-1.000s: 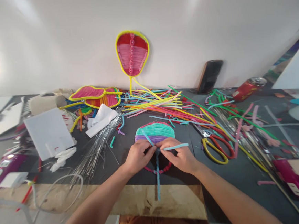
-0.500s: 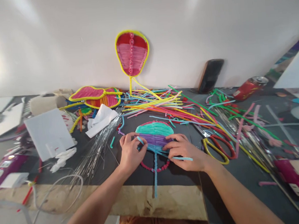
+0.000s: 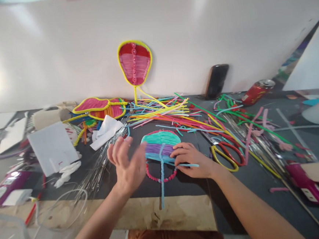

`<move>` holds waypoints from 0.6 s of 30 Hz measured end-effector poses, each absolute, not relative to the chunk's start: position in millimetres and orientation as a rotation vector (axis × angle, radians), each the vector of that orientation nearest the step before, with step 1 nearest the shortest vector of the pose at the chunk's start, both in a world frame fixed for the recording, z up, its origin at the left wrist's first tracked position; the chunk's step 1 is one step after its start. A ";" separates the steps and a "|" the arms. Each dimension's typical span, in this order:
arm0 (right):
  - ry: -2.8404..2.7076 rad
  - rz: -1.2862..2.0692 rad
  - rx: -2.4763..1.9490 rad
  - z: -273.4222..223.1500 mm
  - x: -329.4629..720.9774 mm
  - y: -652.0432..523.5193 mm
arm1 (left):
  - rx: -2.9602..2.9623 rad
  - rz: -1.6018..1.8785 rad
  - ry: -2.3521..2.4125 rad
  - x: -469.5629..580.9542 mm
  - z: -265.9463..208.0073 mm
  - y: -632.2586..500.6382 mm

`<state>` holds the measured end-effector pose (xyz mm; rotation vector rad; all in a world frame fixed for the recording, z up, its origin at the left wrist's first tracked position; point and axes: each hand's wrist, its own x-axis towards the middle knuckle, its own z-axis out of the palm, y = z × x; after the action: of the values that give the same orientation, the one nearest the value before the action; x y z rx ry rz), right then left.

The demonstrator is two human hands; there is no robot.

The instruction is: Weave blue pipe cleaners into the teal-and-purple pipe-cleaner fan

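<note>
A rounded piece made of pipe cleaners (image 3: 161, 138) lies on the dark table in front of me. Its pink outline is filled with teal, purple and blue rows down to about the middle; the lower part is bare outline. A twisted light-blue pipe cleaner stem (image 3: 162, 178) runs down past its bottom edge. My left hand (image 3: 127, 168), somewhat blurred, is lifted at the piece's left side, fingers spread and holding nothing. At the right edge, my right hand (image 3: 193, 161) grips the piece with bent fingers. A loose light-blue pipe cleaner end (image 3: 189, 165) sticks out beside those fingers.
Scissors (image 3: 225, 156) lie right of my right hand. Behind the piece is a heap of coloured pipe cleaners (image 3: 161, 112). A phone (image 3: 217, 81) leans on the wall near a red can (image 3: 258, 91). Silver stems (image 3: 97, 176) and white paper (image 3: 53, 146) lie left.
My left hand has let go of the light-blue pipe cleaner at the piece's left side, moved up and left, and opened. My right hand stays on the right edge. The view has shifted slightly.
</note>
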<state>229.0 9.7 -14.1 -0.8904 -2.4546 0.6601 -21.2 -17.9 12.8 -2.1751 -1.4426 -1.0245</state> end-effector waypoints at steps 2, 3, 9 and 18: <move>-2.446 0.656 -0.891 -13.7 229.2 9.7 | -2.533 -0.688 -1.066 -14.0 18.6 -29.6; -2.450 0.656 -0.890 -13.6 229.4 9.8 | -2.706 -0.492 -0.936 -9.9 19.0 -33.9; -2.464 0.676 -0.903 -15.2 229.1 11.0 | -2.738 -0.220 -1.032 -0.4 -0.7 -32.9; -2.218 0.828 -0.828 3.4 254.7 21.2 | -2.675 -0.177 -1.102 -4.7 -12.9 -38.1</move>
<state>254.7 21.2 3.4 -0.8277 -2.2177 0.8276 -4.7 -38.1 -12.9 -2.6749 -1.1023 -0.1766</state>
